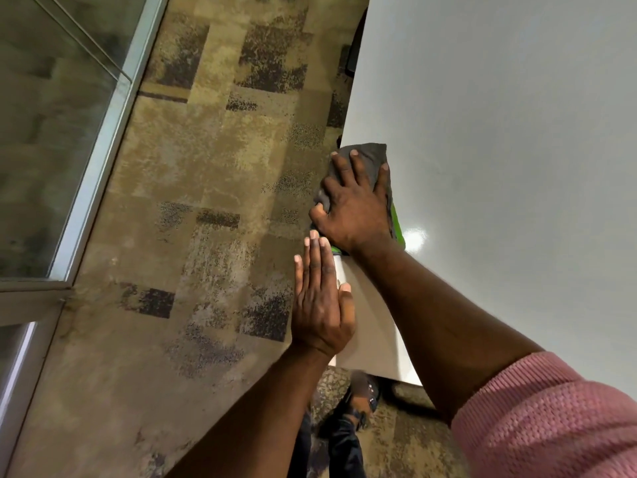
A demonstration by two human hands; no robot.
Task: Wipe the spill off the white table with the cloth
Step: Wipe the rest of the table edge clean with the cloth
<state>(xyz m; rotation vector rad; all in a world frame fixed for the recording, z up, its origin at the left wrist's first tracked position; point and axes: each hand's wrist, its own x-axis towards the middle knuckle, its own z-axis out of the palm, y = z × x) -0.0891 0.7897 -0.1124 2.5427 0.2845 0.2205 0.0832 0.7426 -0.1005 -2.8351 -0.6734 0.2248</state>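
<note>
1. Reaching in from the near right edge, a pink knitted sleeve (551, 419) is covering the right upper arm, with the bare forearm crossing over the white surface (517, 132).
2. Showing below the arms at the bottom of the view are dark trousers and a sandalled foot (362, 401) standing on the carpet, partly blurred.
3. The left hand (322, 305) is hovering flat at the surface's left edge, its fingers straight and pressed side by side, holding nothing; whether it is touching the edge I cannot tell.
4. Just beyond it, the right hand (355, 208) is pressing down on the cloth (370, 157), fingers spread wide over the top and the thumb curling round the cloth's left side, so its grip is lying flat on the fabric rather than bunching it.
5. The cloth is grey with a bright green layer peeking out along its right side; it is sitting at the surface's left edge, slightly overhanging it.
6. No spill is standing out on the surface; only a bright light reflection (415, 236) is glinting just right of the cloth.
7. Farther left, patterned tan and dark carpet (206, 150) is running up to a glass panel in a pale metal frame (113, 132).
</note>
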